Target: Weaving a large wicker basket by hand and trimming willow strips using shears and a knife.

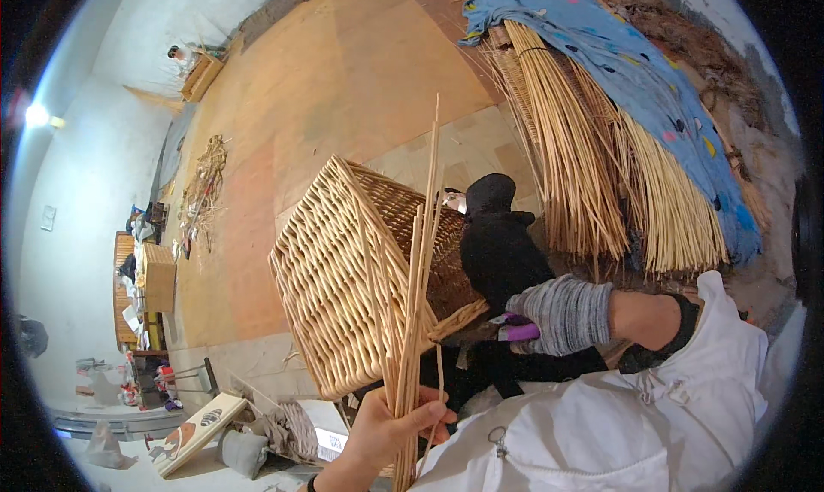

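Note:
A woven wicker basket (339,269) lies tilted in front of me, its hollow side turned toward the right. My left hand (396,425) is closed around several long willow rods (415,286) that rise upright along the basket's near edge. My right hand (562,314), in a grey knitted glove, grips a purple-handled tool (520,331) close to the basket's lower right corner. The tool's working end is small and partly hidden, so its kind is unclear. A twisted strand of wicker (457,320) sticks out from that corner. My black-clad leg (506,247) is beside the opening.
Bundles of peeled rods (575,148) lie at the right under a patterned blue cloth (635,80). Loose scraps (206,179) are scattered on the tan floor covering (343,71). Farther left stands a wooden box (158,277). A picture board (202,432) leans at the lower left.

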A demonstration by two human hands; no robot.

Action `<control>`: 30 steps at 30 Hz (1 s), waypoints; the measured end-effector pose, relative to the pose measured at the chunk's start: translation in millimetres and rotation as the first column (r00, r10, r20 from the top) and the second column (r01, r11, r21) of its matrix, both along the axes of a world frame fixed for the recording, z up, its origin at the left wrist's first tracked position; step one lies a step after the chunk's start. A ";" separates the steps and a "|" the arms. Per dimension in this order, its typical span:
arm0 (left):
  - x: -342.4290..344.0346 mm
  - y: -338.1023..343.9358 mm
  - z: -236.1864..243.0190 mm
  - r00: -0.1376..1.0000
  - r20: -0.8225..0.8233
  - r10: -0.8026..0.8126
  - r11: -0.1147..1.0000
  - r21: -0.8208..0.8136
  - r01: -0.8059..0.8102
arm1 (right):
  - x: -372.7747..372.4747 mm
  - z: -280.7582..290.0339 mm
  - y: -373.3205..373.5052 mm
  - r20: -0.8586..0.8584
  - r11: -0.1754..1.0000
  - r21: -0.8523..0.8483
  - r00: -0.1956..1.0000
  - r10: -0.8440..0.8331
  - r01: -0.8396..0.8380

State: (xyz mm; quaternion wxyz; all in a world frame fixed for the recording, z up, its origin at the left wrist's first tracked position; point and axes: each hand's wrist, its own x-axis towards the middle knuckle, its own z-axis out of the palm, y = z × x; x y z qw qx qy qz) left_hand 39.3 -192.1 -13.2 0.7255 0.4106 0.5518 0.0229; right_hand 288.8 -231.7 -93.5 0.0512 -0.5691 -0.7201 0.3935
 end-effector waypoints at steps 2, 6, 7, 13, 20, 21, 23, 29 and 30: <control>1.4 -0.9 -2.3 1.000 -0.022 -0.019 0.999 -0.029 0.019 | -8.0 -6.9 4.0 -0.001 1.000 0.015 1.000 -0.004 0.004; 13.3 0.8 -3.8 0.992 0.119 -0.043 0.997 -0.051 0.050 | -9.2 13.5 -1.9 0.079 0.993 0.026 0.990 -0.114 0.112; 6.3 2.8 -5.1 0.991 0.125 -0.051 0.997 -0.049 0.057 | -7.9 14.3 -5.7 0.085 0.993 0.028 0.989 -0.121 0.119; -21.0 24.1 -2.5 0.971 0.237 0.035 0.964 -0.263 0.030 | -2.4 14.3 -11.1 -0.067 0.979 -0.187 0.996 0.066 -0.078; -5.3 27.0 -0.8 0.985 0.132 -0.111 0.951 -0.275 0.144 | 8.5 15.0 -11.4 -0.049 0.964 -0.244 0.994 0.095 -0.105; -2.4 28.1 0.9 0.985 0.114 -0.127 0.946 -0.285 0.154 | 8.4 16.2 -10.5 -0.061 0.967 -0.237 0.994 0.085 -0.097; 0.2 26.6 3.0 0.985 0.092 -0.146 0.939 -0.301 0.168 | 6.6 15.8 -7.6 -0.056 0.978 -0.197 0.996 0.064 -0.074; -0.7 22.3 -1.6 0.988 0.078 -0.130 0.950 -0.276 0.147 | 9.8 8.9 1.6 -0.040 0.987 -0.121 0.994 0.105 -0.109; 0.5 20.8 -0.8 0.989 0.090 -0.117 0.951 -0.277 0.138 | 9.8 10.5 1.3 -0.026 0.991 -0.091 0.995 0.101 -0.103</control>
